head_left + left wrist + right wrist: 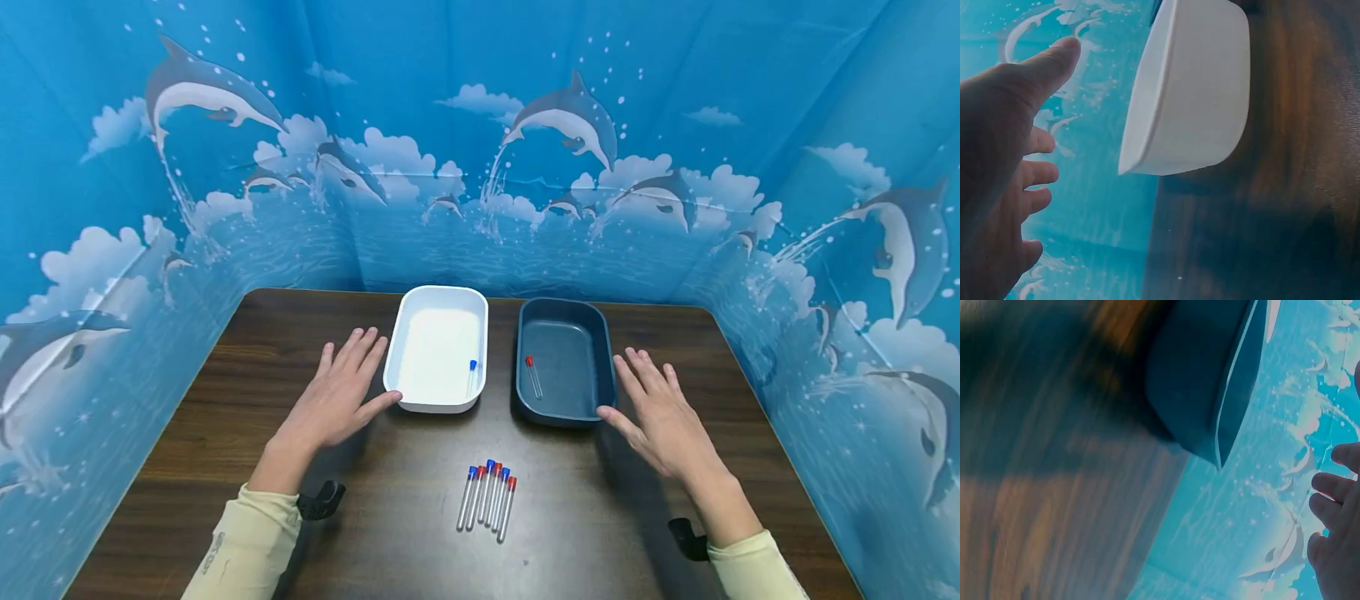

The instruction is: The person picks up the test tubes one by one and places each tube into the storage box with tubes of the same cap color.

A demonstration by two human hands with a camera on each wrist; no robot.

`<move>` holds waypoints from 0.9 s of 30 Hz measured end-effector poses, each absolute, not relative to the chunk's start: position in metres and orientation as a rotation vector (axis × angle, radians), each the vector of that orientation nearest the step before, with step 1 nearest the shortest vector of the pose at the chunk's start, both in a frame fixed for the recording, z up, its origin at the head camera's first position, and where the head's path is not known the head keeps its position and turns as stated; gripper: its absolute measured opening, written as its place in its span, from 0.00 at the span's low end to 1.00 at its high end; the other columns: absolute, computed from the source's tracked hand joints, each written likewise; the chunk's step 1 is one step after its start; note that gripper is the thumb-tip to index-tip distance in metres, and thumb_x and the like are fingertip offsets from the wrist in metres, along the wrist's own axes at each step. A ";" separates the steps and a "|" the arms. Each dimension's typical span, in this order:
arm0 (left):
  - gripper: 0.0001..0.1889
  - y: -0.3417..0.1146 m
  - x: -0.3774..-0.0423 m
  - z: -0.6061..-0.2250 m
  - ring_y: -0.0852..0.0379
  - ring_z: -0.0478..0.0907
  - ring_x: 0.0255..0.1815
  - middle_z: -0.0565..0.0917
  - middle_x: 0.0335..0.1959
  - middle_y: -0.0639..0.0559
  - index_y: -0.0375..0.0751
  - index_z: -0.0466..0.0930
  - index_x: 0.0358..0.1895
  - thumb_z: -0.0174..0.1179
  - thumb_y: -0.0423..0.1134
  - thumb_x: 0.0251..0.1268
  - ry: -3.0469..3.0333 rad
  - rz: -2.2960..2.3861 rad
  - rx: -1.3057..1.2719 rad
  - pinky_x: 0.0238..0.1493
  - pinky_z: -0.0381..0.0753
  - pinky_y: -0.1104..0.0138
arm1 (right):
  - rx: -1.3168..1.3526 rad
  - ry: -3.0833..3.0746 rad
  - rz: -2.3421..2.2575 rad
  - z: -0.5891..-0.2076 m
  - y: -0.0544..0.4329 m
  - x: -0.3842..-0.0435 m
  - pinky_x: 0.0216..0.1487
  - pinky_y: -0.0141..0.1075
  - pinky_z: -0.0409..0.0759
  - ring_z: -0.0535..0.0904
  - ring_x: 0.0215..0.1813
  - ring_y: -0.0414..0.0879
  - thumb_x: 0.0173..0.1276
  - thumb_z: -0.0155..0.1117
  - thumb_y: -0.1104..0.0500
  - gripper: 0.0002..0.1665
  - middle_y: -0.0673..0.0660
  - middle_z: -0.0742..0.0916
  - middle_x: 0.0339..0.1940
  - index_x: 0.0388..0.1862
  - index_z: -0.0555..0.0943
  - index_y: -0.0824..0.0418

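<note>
My left hand (pixel 337 396) is beside the white tray (pixel 437 408), its fingers spread and nothing held; the thumb tip overlaps the tray's near left corner in the head view. On the other side my right hand (pixel 656 412), fingers straight and apart, is beside the dark blue tray (pixel 566 419) and holds nothing. A blue-capped tube (pixel 472 377) lies inside the white tray. Inside the dark tray lies a red-capped tube (pixel 534 377). Nearer to me, several clear tubes (pixel 486 500) with red and blue caps lie side by side in a cluster.
Both trays stand near the far edge of the dark wooden table (pixel 360 525), with a narrow gap between them. Behind and along the sides hangs a blue curtain (pixel 420 233) printed with dolphins. A dark strap device (pixel 321 501) is on each wrist.
</note>
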State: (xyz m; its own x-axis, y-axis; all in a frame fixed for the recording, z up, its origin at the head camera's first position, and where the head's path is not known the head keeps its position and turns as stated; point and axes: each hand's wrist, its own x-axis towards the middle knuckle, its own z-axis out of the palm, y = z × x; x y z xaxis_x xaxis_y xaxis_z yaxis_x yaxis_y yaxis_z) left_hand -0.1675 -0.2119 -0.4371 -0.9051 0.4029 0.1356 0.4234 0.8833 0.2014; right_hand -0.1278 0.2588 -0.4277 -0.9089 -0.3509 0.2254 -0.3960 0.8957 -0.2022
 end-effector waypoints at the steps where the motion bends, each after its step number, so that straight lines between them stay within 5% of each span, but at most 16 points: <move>1: 0.49 -0.212 -0.168 -0.439 0.41 0.39 0.79 0.47 0.79 0.39 0.38 0.48 0.78 0.46 0.71 0.66 -2.965 -0.349 -0.649 0.70 0.39 0.38 | 0.577 -2.880 0.364 -0.428 0.257 -0.127 0.74 0.54 0.40 0.48 0.78 0.59 0.71 0.52 0.33 0.48 0.63 0.60 0.78 0.78 0.57 0.61; 12: 0.48 -0.214 -0.174 -0.458 0.39 0.40 0.78 0.48 0.79 0.38 0.38 0.48 0.78 0.54 0.65 0.66 -3.011 -0.405 -0.628 0.69 0.39 0.37 | 0.659 -2.856 0.417 -0.438 0.231 -0.108 0.75 0.50 0.44 0.53 0.78 0.55 0.69 0.56 0.32 0.48 0.59 0.62 0.77 0.78 0.59 0.57; 27: 0.47 -0.218 -0.180 -0.477 0.40 0.40 0.78 0.47 0.79 0.39 0.40 0.48 0.79 0.47 0.69 0.68 -3.041 -0.505 -0.602 0.70 0.39 0.38 | 0.755 -2.872 0.459 -0.453 0.198 -0.085 0.75 0.48 0.49 0.56 0.77 0.49 0.67 0.55 0.29 0.47 0.54 0.64 0.77 0.77 0.62 0.53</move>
State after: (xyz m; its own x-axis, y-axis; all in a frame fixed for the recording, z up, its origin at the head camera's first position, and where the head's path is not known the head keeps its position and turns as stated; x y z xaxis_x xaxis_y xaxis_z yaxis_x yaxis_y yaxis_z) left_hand -0.1800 -0.2178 -0.4771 -0.9265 0.3711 0.0628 0.3714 0.8747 0.3114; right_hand -0.0849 0.1981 -0.4532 -0.8650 -0.4575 0.2063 -0.4990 0.8278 -0.2565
